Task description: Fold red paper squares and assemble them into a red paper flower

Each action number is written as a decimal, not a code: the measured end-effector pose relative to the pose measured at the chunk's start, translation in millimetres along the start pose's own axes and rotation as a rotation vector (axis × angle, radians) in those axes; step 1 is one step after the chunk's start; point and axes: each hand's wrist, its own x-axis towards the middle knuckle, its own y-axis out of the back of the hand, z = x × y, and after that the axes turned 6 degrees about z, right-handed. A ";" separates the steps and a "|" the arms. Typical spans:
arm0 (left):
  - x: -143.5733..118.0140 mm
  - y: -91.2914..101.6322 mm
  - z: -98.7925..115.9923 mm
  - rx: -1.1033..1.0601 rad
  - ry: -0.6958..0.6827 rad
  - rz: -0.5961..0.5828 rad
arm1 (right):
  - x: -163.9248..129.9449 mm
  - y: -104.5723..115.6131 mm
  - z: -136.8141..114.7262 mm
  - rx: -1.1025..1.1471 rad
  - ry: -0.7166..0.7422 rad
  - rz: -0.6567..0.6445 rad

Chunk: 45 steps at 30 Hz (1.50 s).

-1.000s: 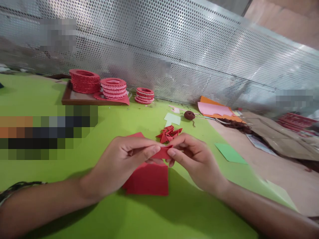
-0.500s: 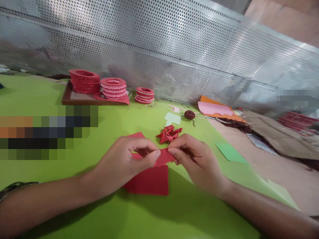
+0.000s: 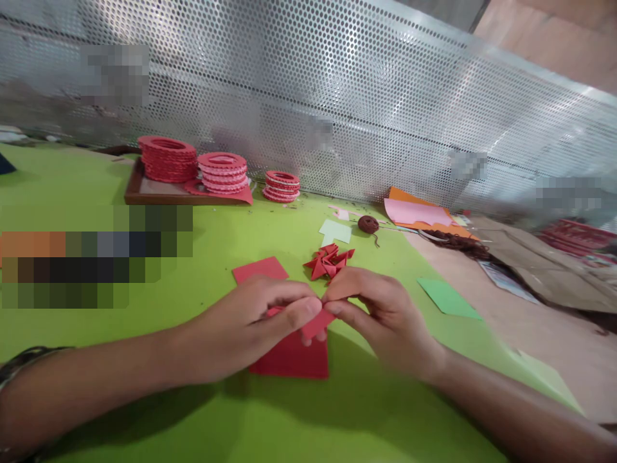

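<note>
Just behind both hands' grip [image 3: 322, 307] pinching a red paper piece [image 3: 315, 323] lie folded red pieces [image 3: 329, 262].

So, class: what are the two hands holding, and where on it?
Both the left hand and right hand pinch a small red paper piece at its upper edge.

3 stacks of red rings [image 3: 222, 172], 2 hands [image 3: 385, 315], 1 brown yarn ball [image 3: 367, 224]

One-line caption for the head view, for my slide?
Left hand and right hand pinch a small red paper piece above red sheets on a green table.
</note>
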 end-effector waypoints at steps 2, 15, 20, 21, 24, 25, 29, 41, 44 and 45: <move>-0.9 0.2 0.6 -0.147 0.041 -0.089 | 1.3 2.2 0.7 0.026 0.034 0.007; 2.7 -7.2 -11.1 -0.573 0.248 -0.178 | -7.4 -3.5 2.3 -0.452 0.343 -0.041; 1.4 -5.6 -10.4 -0.616 0.255 -0.143 | -8.5 0.3 1.4 -0.376 0.256 -0.070; 1.4 -4.8 -10.6 -0.631 0.257 -0.147 | -8.5 1.9 0.7 -0.356 0.232 -0.081; 2.0 -2.3 -12.3 -0.640 0.227 -0.162 | -7.4 6.5 -2.6 -0.311 0.183 -0.101; 2.4 -1.7 -12.9 -0.640 0.212 -0.170 | -6.9 7.5 -3.9 -0.301 0.174 -0.101; 3.7 -1.4 -15.0 -0.643 0.211 -0.183 | -5.6 7.5 -5.8 -0.292 0.191 -0.052; 2.6 -6.0 -13.9 -0.683 0.231 -0.160 | -7.1 -1.3 3.2 -0.361 0.258 -0.001; 2.1 -6.2 -13.4 -0.677 0.207 -0.180 | -7.6 -1.5 2.8 -0.355 0.266 -0.030; 2.0 -6.0 -13.2 -0.670 0.197 -0.182 | -7.6 -1.2 2.6 -0.345 0.260 -0.046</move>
